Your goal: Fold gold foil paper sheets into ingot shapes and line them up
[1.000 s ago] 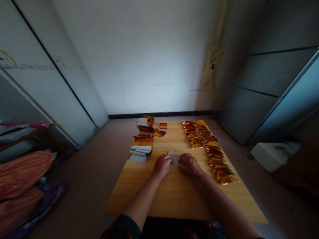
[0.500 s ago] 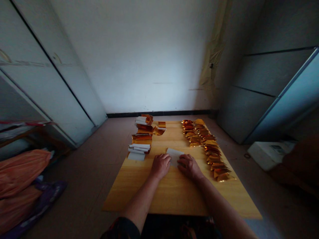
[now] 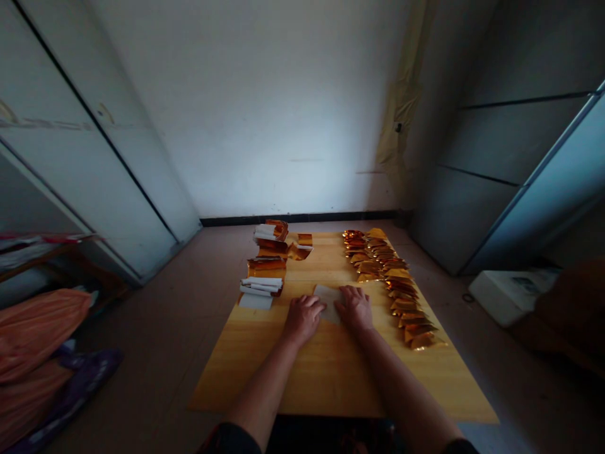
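A small sheet of foil paper [image 3: 330, 295] lies pale side up on the wooden board in front of me. My left hand [image 3: 303, 317] grips its left edge with bent fingers, the thumb pointing inward over the paper. At the opposite edge, my right hand [image 3: 356, 308] has its fingers closed down on the sheet, thumb toward the middle. Parts of the sheet are hidden beneath both hands. To the left, a pile of gold-and-white foil papers [image 3: 266, 269] stretches toward the far edge. Rows of folded gold foil pieces [image 3: 399, 293] stand on the right.
The wooden board [image 3: 255, 359] serves as the work surface. Pale cabinets [image 3: 108, 157] rise at left, and a grey cabinet [image 3: 491, 145] stands at right. A white box [image 3: 501, 293] is on the floor. Orange cloth [image 3: 42, 334] hangs at lower left.
My right hand has shifted slightly left, its fingers now stretched further forward along the sheet. My left hand stays at the left edge. The whole view has tilted a little.
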`<state>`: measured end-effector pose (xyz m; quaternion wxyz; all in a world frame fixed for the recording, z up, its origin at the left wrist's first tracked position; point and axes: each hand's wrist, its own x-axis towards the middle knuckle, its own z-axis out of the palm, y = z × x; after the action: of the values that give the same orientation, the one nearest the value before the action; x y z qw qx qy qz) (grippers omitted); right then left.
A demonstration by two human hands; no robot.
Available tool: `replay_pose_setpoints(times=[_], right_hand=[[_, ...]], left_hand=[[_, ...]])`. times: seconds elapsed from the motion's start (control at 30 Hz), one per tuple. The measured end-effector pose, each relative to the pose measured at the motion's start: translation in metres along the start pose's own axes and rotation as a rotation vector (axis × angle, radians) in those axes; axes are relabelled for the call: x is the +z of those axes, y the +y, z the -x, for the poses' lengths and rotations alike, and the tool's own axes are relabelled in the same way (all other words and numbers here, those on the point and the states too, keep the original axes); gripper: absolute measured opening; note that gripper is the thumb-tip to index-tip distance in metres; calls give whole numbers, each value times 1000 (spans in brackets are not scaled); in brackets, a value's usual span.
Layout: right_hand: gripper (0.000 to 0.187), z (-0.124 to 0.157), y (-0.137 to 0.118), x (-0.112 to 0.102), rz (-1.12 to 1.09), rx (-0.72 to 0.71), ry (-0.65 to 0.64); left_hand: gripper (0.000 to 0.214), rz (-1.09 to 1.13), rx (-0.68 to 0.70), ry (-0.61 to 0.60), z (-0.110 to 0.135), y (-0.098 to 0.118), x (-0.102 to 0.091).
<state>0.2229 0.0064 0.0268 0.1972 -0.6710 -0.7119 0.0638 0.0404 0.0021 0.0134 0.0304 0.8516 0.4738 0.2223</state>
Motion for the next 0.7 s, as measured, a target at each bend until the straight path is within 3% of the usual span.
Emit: replay_pose_setpoints(times=[0.17, 0.3, 0.47, 0.7], right_hand=[[38, 0, 0, 3, 21, -35, -2], [40, -9, -3, 1, -1, 35, -23], [25, -22, -13, -4, -44, 105, -72], [23, -19, -13, -1, -61, 39, -36]], left_hand=[[33, 2, 3, 14, 1, -1, 1], [31, -1, -1, -5, 1, -2, 1], [29, -39, -2, -31, 1, -2, 0], [28, -55, -6, -33, 1, 0, -2]])
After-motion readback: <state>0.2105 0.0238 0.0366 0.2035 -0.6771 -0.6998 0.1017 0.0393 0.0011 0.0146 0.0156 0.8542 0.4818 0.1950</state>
